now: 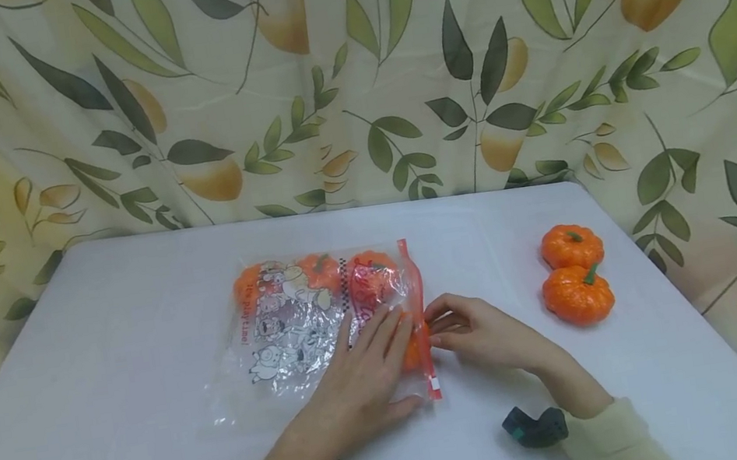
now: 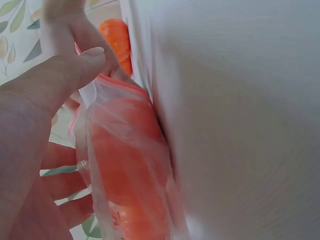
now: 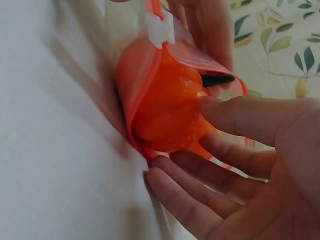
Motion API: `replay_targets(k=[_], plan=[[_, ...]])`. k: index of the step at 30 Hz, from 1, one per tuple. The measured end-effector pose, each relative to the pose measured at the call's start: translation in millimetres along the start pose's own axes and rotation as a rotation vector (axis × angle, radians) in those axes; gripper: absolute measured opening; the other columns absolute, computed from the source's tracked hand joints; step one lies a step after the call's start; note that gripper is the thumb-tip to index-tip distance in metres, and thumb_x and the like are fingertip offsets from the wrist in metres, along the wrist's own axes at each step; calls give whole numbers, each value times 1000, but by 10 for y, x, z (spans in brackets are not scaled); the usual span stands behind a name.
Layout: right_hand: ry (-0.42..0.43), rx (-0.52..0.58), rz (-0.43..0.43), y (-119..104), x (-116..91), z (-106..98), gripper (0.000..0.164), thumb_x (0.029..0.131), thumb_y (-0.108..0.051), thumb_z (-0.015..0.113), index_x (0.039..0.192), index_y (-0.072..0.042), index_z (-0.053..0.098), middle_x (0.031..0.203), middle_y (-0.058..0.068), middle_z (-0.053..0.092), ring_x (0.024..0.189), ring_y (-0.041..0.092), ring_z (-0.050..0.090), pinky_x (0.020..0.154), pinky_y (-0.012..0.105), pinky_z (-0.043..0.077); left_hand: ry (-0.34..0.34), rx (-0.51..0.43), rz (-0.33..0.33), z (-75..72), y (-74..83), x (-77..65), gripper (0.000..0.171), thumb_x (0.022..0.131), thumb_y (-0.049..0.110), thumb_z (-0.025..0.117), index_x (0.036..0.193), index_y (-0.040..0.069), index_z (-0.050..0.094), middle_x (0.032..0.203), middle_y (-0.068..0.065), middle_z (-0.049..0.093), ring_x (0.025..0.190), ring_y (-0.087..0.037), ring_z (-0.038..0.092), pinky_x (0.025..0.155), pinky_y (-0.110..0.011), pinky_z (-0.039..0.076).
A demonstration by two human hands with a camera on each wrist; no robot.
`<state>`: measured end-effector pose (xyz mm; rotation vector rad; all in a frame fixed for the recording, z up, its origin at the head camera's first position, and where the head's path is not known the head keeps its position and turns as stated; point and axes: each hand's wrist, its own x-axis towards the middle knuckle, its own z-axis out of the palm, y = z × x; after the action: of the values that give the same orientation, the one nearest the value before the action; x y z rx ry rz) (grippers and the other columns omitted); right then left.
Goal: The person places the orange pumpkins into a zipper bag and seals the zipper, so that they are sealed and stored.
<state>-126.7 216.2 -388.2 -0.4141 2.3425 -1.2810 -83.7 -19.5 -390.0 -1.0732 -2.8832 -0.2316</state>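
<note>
A clear zip bag [image 1: 299, 342] with cartoon prints and a red zip edge lies flat, holding several small orange pumpkins. One pumpkin [image 3: 167, 107] with a green stem sits just inside the parted mouth. My left hand [image 1: 368, 375] rests on the bag near the mouth, fingers extended over that pumpkin; in the left wrist view its thumb [image 2: 75, 72] is above the zip edge. At the mouth, my right hand [image 1: 485, 331] touches the pumpkin with thumb and forefinger, both on its near side. Its other fingers [image 3: 195, 195] reach along the lower red edge.
Two more orange pumpkins, a far one [image 1: 570, 242] and a near one [image 1: 577, 296], stand together at the right of the white table [image 1: 111, 360]. A white zip slider [image 3: 161, 29] sits at one end of the zip. Behind hangs a leaf-patterned curtain [image 1: 351, 107].
</note>
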Motion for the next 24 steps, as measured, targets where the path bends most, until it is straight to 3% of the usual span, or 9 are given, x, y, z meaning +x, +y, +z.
replay_targets(k=[8, 15, 19, 24], plan=[[-86, 14, -44, -14, -35, -18, 38, 99, -21, 60, 135, -15, 55, 134, 7, 61, 126, 30, 58, 101, 43, 53, 12, -23, -2, -7, 12, 14, 97, 85, 63, 65, 157, 13, 25, 164, -6, 27, 153, -28, 23, 122, -60, 18], [-140, 49, -54, 15, -93, -84, 31, 99, -20, 59, 129, -14, 56, 136, 9, 59, 128, 33, 56, 103, 44, 52, -3, -43, -8, -8, 19, 21, 95, 85, 62, 66, 157, 14, 27, 164, -6, 28, 153, -28, 23, 122, -60, 17], [-203, 48, -61, 19, -107, -100, 36, 100, -23, 57, 136, -18, 53, 142, 9, 55, 132, 34, 52, 106, 47, 49, -5, -52, -10, -11, 17, 22, 97, 85, 62, 67, 158, 14, 24, 164, -6, 26, 153, -28, 22, 122, -60, 16], [-211, 13, -86, 7, -108, -75, 42, 101, -23, 56, 142, -20, 50, 145, 7, 54, 133, 31, 52, 107, 38, 49, 24, -55, 8, -9, 12, 11, 98, 84, 61, 68, 158, 12, 24, 164, -8, 28, 152, -28, 24, 122, -61, 16]])
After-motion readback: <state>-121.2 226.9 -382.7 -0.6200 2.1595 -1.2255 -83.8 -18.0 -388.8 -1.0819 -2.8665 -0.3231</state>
